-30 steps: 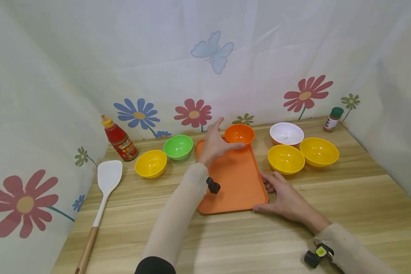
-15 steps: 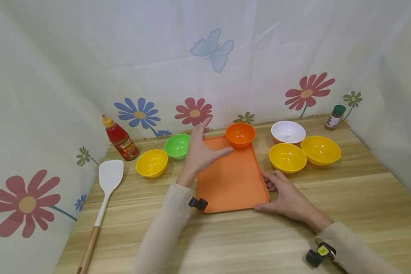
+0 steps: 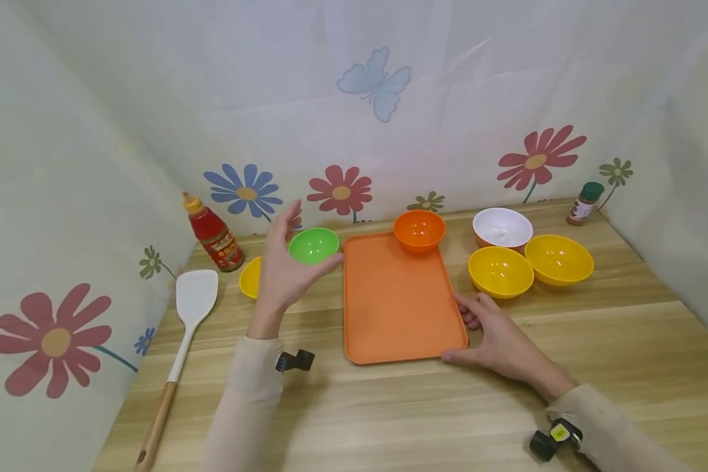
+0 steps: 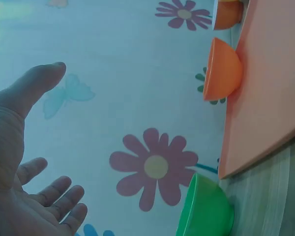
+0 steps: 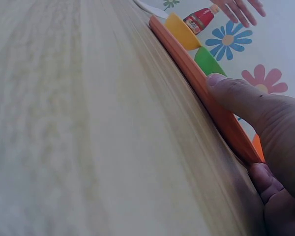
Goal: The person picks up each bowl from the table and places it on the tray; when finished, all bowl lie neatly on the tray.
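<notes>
Shifted leftward from over the orange rectangular tray (image 3: 401, 301) since a second earlier, a person's left hand (image 3: 286, 272) hangs between the green bowl (image 3: 314, 246) and the yellow bowl at left (image 3: 250, 278), partly hiding the latter. Its thumb juts well apart from the other fingers, which are gently bent with slight gaps between them, and it holds nothing; the left wrist view shows it apart from the green bowl. The right hand (image 3: 501, 341), at the same place as before, grips the tray's near right corner, thumb pressed to the near edge and the remaining fingers curled against the right side. Lying flat at the middle of the wood-grain table (image 3: 377, 413), the tray has an orange bowl (image 3: 419, 233) at its far right corner, with the green bowl just beyond its left side. Right of the tray, a bowl with a white inside and orange outside (image 3: 503, 228) stands behind two yellow bowls, one nearer the tray (image 3: 501, 270) and one farther right (image 3: 558, 259). A small jar with a green lid (image 3: 585, 203) stands in the far right corner. At far left are a red sauce bottle with a yellow cap (image 3: 214, 235) and, nearer the person, a white spatula with a wooden handle (image 3: 196, 295). Printed flowers and a pale blue butterfly (image 3: 375, 83) decorate the white curtain (image 3: 271, 85) behind.
</notes>
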A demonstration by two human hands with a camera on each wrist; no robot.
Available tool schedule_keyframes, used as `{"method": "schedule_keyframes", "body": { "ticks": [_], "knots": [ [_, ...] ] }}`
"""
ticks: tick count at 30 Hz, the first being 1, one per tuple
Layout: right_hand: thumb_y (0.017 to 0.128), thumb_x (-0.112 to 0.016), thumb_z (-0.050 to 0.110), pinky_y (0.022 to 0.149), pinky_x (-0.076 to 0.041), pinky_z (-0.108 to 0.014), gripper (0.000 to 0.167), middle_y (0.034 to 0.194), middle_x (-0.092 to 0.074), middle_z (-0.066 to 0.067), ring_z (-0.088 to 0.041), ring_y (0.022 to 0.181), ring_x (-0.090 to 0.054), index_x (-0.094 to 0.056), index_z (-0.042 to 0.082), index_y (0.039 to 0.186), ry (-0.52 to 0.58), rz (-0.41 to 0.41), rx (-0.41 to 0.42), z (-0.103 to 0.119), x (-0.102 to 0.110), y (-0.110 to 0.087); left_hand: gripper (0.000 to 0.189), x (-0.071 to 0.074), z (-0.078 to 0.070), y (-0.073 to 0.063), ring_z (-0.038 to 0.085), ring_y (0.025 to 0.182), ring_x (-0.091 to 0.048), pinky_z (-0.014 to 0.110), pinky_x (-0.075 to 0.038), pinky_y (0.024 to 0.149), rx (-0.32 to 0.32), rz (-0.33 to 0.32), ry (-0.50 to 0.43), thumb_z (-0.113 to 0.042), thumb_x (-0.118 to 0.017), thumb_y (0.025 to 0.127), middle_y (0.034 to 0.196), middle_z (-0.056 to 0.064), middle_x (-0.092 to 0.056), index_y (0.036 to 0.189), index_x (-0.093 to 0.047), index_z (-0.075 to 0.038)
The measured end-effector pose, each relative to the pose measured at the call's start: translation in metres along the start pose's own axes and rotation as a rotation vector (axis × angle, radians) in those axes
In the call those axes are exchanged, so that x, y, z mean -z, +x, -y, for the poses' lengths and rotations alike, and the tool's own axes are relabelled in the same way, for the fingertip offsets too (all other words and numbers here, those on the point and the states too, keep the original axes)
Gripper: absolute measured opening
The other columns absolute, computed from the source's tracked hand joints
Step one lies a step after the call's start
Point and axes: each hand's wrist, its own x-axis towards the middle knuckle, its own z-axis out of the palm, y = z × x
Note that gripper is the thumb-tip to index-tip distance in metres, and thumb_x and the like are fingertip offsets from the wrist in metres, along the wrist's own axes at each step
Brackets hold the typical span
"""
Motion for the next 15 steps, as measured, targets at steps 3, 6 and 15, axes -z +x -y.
{"method": "schedule_keyframes", "body": {
  "ticks": [3, 6, 15],
  "knots": [
    [0.076, -0.097, 0.067, 0.1, -0.058, -0.041, 0.123, 0.13, -0.056, -0.005, -0.02, 0.114, -0.058, -0.045, 0.005, 0.169, 0.003, 0.002, -0.002, 0.0, -0.001, -0.001, 0.111, 0.017, 0.007, -0.001, 0.03, 0.152, -0.05, 0.053, -0.042, 0.127, -0.003, -0.046, 0.028, -0.033, -0.103, 0.078, 0.169, -0.003, -0.051, 0.171, -0.043, -0.03],
    [0.076, -0.098, 0.067, 0.099, -0.058, -0.04, 0.123, 0.128, -0.055, -0.005, -0.02, 0.113, -0.057, -0.045, 0.004, 0.168, 0.0, 0.0, 0.007, -0.001, -0.001, -0.001, 0.109, 0.033, 0.015, -0.003, 0.029, 0.154, -0.048, 0.056, -0.04, 0.129, 0.014, -0.082, 0.069, -0.032, -0.102, 0.079, 0.17, -0.002, -0.05, 0.171, -0.043, -0.03],
    [0.077, -0.097, 0.066, 0.097, -0.057, -0.039, 0.122, 0.127, -0.055, -0.005, -0.02, 0.113, -0.057, -0.046, 0.004, 0.168, -0.007, 0.0, 0.015, 0.0, 0.0, -0.001, 0.108, 0.067, 0.053, -0.012, 0.021, 0.161, -0.039, 0.054, -0.033, 0.135, 0.2, -0.089, 0.093, -0.039, -0.1, 0.083, 0.175, -0.007, -0.042, 0.171, -0.038, -0.046]
  ]
}}
